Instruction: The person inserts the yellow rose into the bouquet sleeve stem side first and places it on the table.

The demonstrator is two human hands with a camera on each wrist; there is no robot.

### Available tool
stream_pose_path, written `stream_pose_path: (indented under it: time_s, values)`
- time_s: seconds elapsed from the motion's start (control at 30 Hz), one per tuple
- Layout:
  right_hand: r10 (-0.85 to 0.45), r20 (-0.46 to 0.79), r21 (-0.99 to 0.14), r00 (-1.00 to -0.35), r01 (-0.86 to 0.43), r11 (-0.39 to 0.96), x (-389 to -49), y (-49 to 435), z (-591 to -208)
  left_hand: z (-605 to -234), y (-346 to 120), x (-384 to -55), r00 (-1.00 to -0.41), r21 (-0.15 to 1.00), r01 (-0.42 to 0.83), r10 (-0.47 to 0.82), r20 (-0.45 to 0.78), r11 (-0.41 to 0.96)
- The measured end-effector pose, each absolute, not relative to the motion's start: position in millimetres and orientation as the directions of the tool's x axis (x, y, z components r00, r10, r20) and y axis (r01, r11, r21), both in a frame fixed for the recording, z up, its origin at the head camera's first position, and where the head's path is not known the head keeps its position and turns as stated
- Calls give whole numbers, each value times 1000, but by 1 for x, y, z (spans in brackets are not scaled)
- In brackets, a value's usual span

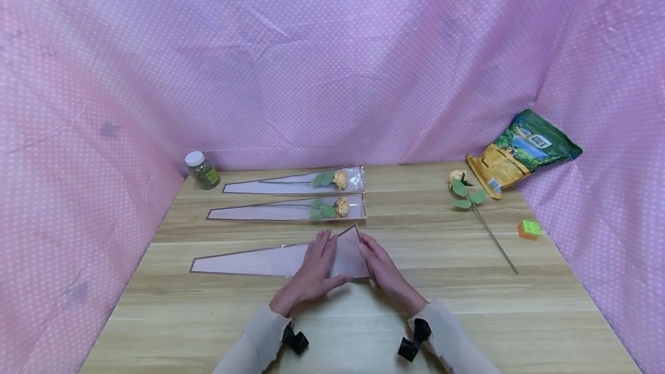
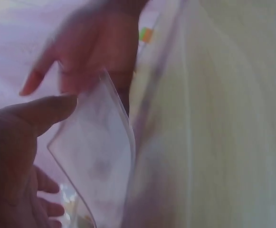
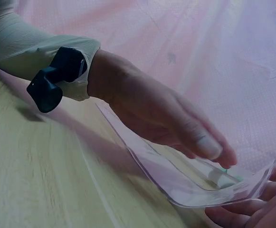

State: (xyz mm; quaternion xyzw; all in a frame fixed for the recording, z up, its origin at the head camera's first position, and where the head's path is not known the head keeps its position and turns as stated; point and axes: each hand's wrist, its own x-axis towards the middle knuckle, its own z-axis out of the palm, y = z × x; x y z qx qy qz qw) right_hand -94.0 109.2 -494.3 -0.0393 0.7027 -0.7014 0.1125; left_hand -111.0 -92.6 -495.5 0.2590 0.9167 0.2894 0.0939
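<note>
A long tapered flower sleeve (image 1: 249, 261), pale with a dark border, lies in front of me with its wide end bent upward. Across its wider part my left hand (image 1: 314, 273) rests, fingers extended. My right hand (image 1: 387, 273) touches the wide end from the right. In the right wrist view, the fingers (image 3: 240, 213) of that hand lie against the sleeve's curved edge, while its thumb stands apart. The left wrist view shows the raised sleeve end (image 2: 97, 147) between both hands.
Behind lie two similar sleeves (image 1: 244, 187) (image 1: 234, 213), each with a rose. A loose rose (image 1: 488, 229) lies at right, near a green-and-yellow bag (image 1: 525, 146) and a green-and-orange toy block (image 1: 529, 229). A white-lidded jar (image 1: 202, 172) stands back left.
</note>
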Motion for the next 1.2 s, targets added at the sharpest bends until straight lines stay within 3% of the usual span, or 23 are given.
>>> stream_pose_path:
  time_s: [0.3, 0.6, 1.2]
  values:
    - [-260, -119, -990, -958, 136, -46, -93, 110, -485, -484, -79, -106, -926, 851, 155, 373, -51, 502]
    - [-283, -84, -996, -955, 89, -7, -94, 107, -478, -477, -77, -112, -947, 885, 97, 316, -58, 455]
    - [-353, -98, -983, -931, 147, -113, -97, 101, -473, -474, -80, -117, -960, 909, 30, 266, -89, 415]
